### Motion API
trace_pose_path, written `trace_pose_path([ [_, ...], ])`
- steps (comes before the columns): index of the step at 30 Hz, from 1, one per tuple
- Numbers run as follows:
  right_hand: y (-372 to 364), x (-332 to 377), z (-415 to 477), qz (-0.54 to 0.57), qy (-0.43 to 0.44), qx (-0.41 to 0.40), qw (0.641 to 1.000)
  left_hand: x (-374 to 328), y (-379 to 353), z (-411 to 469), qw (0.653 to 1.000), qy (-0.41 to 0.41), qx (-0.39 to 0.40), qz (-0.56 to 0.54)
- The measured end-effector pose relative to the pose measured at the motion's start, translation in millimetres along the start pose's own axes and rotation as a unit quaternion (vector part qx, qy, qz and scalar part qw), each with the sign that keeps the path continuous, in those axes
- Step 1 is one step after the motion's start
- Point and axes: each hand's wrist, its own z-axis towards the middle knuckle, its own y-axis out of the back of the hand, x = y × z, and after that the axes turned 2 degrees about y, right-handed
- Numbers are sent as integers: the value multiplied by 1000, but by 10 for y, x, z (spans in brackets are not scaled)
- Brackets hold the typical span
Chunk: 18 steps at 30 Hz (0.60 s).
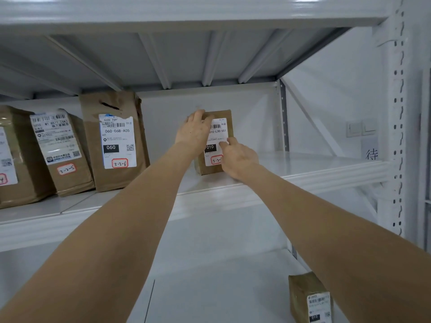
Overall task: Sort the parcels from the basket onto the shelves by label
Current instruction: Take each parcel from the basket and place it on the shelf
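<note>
A small brown parcel (pixel 221 127) with a white label marked 010 stands upright on the white shelf (pixel 314 166), close to the back wall. My left hand (pixel 194 131) grips its upper left corner, fingers curled over the top edge. My right hand (pixel 235 159) holds its lower front, thumb pressed on the label and covering part of a red-framed handwritten tag.
Three taller brown parcels stand to the left on the same shelf: one marked 060 and 3-2-6 (pixel 115 141), one tagged 3-2-5 (pixel 63 152), one at the edge (pixel 11 157). Another small parcel (pixel 307 297) sits on the shelf below. A perforated upright post (pixel 398 127) stands at right.
</note>
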Motion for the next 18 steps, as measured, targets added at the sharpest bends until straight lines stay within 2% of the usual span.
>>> trace_pose_path([
  [10,124,-60,-359,12,10,-3,1000,-109,161,-345,996,13,82,32],
  [18,211,-103,-719,15,19,-20,999,-379,427,-765,993,23,106,38],
])
